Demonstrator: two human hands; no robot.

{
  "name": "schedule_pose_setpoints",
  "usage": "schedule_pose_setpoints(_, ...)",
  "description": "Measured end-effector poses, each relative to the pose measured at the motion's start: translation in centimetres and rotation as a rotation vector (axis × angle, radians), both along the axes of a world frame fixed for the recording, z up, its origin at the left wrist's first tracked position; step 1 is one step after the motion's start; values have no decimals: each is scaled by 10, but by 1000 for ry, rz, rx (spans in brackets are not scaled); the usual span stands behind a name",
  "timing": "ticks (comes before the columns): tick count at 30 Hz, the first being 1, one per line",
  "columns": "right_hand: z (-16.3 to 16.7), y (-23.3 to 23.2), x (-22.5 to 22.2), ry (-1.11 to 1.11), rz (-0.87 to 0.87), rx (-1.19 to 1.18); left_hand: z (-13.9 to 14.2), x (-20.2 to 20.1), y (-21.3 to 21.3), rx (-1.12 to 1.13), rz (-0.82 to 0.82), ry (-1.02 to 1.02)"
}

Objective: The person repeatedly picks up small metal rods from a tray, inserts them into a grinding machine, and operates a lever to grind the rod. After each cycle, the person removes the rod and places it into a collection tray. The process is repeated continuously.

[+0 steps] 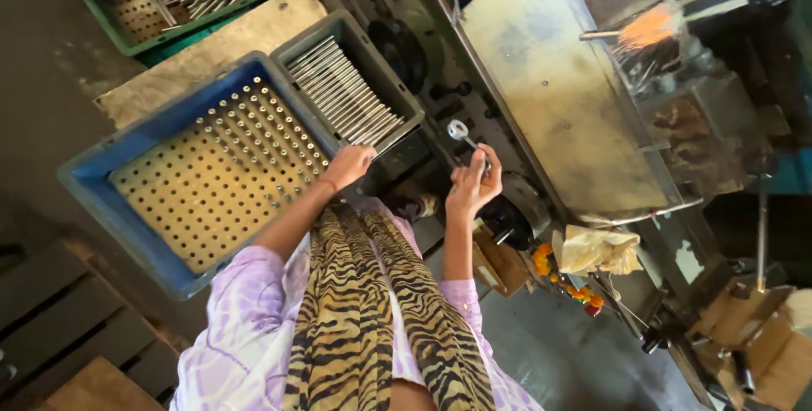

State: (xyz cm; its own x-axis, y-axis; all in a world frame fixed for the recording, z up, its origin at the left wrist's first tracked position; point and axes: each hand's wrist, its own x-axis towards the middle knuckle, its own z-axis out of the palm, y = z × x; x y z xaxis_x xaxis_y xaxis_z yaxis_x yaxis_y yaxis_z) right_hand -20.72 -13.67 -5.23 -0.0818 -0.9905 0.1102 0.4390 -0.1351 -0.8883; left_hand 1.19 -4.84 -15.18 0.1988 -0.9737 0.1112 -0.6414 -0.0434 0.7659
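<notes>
A steel rod [463, 134] with a flat round head stands pinched upright in the right hand [472, 184], raised toward the machine [550, 90]. The left hand [347, 166], fingers curled, rests on the grey tray [406, 94] of rods, beside the blue crate [101, 200] with its perforated rack [211, 191], within easy reach.

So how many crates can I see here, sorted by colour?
Blue crate: 1
Grey crate: 1
Green crate: 1
Total: 3
The left hand rests at the grey crate's near edge; the right hand holds a metal rod.
</notes>
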Motion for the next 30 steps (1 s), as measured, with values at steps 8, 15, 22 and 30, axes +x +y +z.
schedule_pose_setpoints(8, -17, 15, -31, 210, -14, 66, 0, 77, 133, 517, 235, -376)
schedule_pose_setpoints(15, -10, 19, -20, 503, 13, -91, -9, 82, 116, 659, 87, -435)
schedule_pose_setpoints(22, -17, 27, -15, 574, 47, -172, -10, 83, 130, 457, 90, -491)
schedule_pose_setpoints(30, -3, 29, 5, 541, 146, -62, 27, 99, 97, -61, 321, 18)
